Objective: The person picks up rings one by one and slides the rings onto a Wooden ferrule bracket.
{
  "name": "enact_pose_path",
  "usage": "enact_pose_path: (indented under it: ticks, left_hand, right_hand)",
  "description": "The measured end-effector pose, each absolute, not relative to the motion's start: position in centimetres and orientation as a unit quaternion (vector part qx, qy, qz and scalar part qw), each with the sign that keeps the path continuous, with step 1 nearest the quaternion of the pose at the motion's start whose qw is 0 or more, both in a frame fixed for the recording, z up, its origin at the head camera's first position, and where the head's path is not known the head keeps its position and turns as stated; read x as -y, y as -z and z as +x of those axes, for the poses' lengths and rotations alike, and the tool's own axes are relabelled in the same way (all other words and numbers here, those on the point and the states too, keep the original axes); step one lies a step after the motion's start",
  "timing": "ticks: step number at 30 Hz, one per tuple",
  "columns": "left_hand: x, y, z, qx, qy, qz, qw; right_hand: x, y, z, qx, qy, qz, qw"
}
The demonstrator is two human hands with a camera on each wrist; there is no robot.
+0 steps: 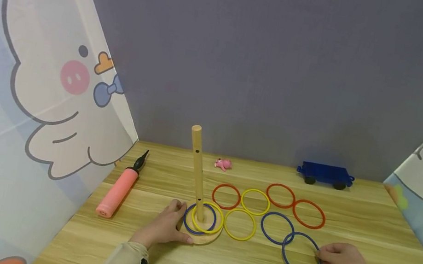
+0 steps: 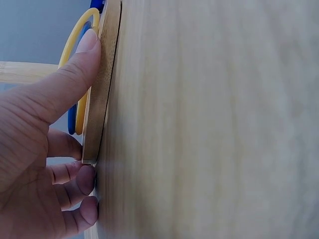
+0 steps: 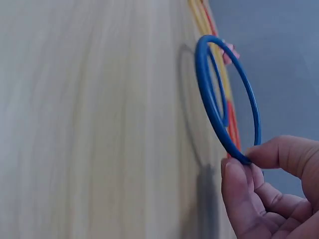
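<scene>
A wooden ring-toss stand [image 1: 198, 174] rises from a round base [image 1: 203, 239], its post leaning left in the head view. Around the post lie a yellow ring [image 1: 223, 222] and a blue ring [image 2: 72, 119]. My left hand [image 1: 165, 226] grips the base's left edge, thumb at the near side and fingers round the far side. Off to the right, my right hand [image 1: 344, 262] pinches another blue ring [image 3: 202, 79] between thumb and fingers. That ring is tilted up over the table, its shadow beside it in the right wrist view. It overlaps a further blue ring [image 1: 270, 240] in the head view.
Between the hands lie a yellow ring [image 1: 238, 239] and, behind it, another yellow ring [image 1: 257, 190] and several red rings [image 1: 228, 185]. A pink hand pump [image 1: 117, 193] lies at left. A small pink animal figure [image 1: 224, 164] and blue toy wagon [image 1: 325, 174] stand near the back wall.
</scene>
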State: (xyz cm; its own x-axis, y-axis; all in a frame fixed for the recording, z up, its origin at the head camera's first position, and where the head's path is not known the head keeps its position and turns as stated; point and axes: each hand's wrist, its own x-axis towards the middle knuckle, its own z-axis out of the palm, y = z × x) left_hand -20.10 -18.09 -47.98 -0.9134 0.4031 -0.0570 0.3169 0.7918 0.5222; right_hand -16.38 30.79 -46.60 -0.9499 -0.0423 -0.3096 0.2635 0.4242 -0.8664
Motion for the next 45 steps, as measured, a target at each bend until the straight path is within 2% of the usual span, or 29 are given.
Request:
enact_pose_path:
  ticks: [6,14,32,45]
  left_hand:
    - [18.2,48.1,-20.1,-0.943,-0.257,0.194,0.085]
    - [18.2,48.2,-20.1,-0.943,-0.257,0.194,0.079]
    - [18.1,48.0,-20.0,-0.944,-0.256,0.195,0.077]
    - [18.1,48.2,-20.1,-0.944,-0.258,0.191,0.083]
  right_hand:
    - [-29.0,45.0,-16.0,-0.809,0.561,0.008,0.176]
    - [-26.2,43.1,-16.3,-0.78,0.595,-0.02,0.193]
    - [-21.6,39.5,-17.4,-0.743,0.643,-0.083,0.166]
    - [-19.3,36.7,-17.7,-0.725,0.665,-0.093,0.156]
